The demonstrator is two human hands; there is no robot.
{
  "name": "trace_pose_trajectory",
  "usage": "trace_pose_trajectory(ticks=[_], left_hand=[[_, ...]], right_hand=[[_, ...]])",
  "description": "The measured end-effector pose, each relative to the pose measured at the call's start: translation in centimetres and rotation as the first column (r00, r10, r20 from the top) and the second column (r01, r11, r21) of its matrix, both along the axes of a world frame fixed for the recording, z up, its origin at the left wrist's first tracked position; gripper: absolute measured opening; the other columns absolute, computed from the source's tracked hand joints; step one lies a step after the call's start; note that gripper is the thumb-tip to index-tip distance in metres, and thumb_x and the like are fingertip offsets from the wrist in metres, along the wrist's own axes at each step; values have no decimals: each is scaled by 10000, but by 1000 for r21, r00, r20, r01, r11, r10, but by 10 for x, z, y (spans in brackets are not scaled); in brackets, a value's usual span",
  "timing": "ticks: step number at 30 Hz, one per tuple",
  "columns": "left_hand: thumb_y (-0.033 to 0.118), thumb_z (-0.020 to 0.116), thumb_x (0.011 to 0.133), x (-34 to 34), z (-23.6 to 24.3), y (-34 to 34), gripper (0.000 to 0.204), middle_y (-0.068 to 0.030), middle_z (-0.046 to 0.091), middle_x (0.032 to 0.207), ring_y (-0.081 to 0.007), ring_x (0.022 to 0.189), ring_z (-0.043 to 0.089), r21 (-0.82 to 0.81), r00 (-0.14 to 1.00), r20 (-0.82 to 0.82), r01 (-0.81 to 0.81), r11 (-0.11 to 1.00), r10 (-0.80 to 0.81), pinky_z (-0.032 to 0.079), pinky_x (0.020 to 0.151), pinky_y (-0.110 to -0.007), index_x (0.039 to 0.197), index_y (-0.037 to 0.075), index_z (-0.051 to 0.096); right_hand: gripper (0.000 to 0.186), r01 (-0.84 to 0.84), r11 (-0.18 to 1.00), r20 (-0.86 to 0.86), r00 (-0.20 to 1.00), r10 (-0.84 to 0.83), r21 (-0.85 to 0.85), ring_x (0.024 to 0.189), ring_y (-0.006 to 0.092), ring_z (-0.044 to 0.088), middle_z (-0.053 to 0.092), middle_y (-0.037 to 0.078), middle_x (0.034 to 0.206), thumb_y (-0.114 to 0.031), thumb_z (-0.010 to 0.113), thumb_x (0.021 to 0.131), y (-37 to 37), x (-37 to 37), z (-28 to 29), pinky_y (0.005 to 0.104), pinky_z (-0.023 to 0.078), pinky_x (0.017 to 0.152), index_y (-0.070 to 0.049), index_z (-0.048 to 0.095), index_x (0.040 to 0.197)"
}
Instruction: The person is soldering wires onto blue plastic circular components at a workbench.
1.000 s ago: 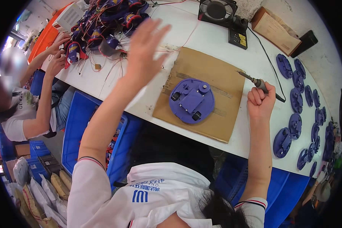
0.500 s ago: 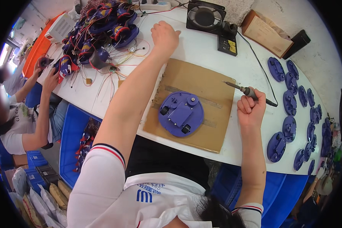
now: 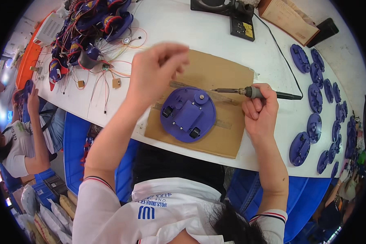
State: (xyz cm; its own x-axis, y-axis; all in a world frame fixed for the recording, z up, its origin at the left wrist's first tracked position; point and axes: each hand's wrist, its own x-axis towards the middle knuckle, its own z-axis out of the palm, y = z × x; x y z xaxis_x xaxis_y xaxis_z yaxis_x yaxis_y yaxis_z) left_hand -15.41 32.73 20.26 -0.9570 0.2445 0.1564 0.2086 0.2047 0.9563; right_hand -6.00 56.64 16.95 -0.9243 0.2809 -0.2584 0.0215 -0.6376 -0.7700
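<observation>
My right hand (image 3: pixel 261 107) is closed round the handle of a soldering iron (image 3: pixel 254 92), whose tip points left above the far edge of a purple round base (image 3: pixel 190 116). The base lies flat on a brown cardboard sheet (image 3: pixel 232 142), showing two small black wheels, a raised rectangular cover and several screws. My left hand (image 3: pixel 154 73) hovers over the cardboard's far left part, just beyond the base. Its fingers are curled but smeared by motion, so whether anything is between them is unclear.
Several purple bases (image 3: pixel 314 97) stand along the table's right side. Wired purple-and-red assemblies (image 3: pixel 81 44) are heaped at the far left. A soldering stand (image 3: pixel 242 28) and black fan (image 3: pixel 211 5) sit at the back. The iron's cord (image 3: pixel 278 51) crosses the right. Another person (image 3: pixel 24 140) works at left.
My left hand has come back from the far side of the table toward the base. The soldering iron has moved left, its tip now nearer the base. The whole view has shifted slightly.
</observation>
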Motion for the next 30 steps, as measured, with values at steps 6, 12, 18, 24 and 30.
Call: trace_pose_trajectory(ticks=[6,12,18,24,30], left_hand=[[23,732,817,62,4,-4,116,-63,677,725,-92,649,624,-194,946,-322,-88,977,21,488,563,-224,932,12,742],[22,802,632,84,-14,-2,175,37,623,658,-150,655,556,-300,861,-508,-198,933,20,367,749,-308,724,125,694],[40,799,626,85,-27,4,175,52,577,613,-145,643,528,-317,851,-525,-217,923,20,358,799,-336,694,135,669],[24,783,622,83,-32,7,172,47,567,601,-153,631,521,-285,835,-548,-233,930,41,367,774,-335,689,128,663],[11,772,617,81,-33,8,173,40,562,596,-161,628,523,-276,831,-555,-234,932,45,374,739,-330,682,121,655]], right_hand=[[195,-90,994,-35,995,93,59,377,63,227,352,-47,527,-246,500,945,-3,5,-1,234,210,384,-79,578,881],[173,-156,982,-50,986,162,110,368,63,202,335,-38,508,-222,479,925,-1,9,-6,231,211,369,-76,556,872],[178,-160,978,-45,985,167,135,371,62,195,327,-38,504,-220,480,920,-2,8,-6,230,211,372,-66,557,874],[179,-126,983,-53,990,134,133,379,64,203,328,-24,491,-175,493,912,-6,8,-3,230,222,379,-23,560,846],[188,-126,980,-49,990,135,157,377,60,196,320,-31,491,-196,495,918,-7,8,-3,228,216,375,-34,563,850]])
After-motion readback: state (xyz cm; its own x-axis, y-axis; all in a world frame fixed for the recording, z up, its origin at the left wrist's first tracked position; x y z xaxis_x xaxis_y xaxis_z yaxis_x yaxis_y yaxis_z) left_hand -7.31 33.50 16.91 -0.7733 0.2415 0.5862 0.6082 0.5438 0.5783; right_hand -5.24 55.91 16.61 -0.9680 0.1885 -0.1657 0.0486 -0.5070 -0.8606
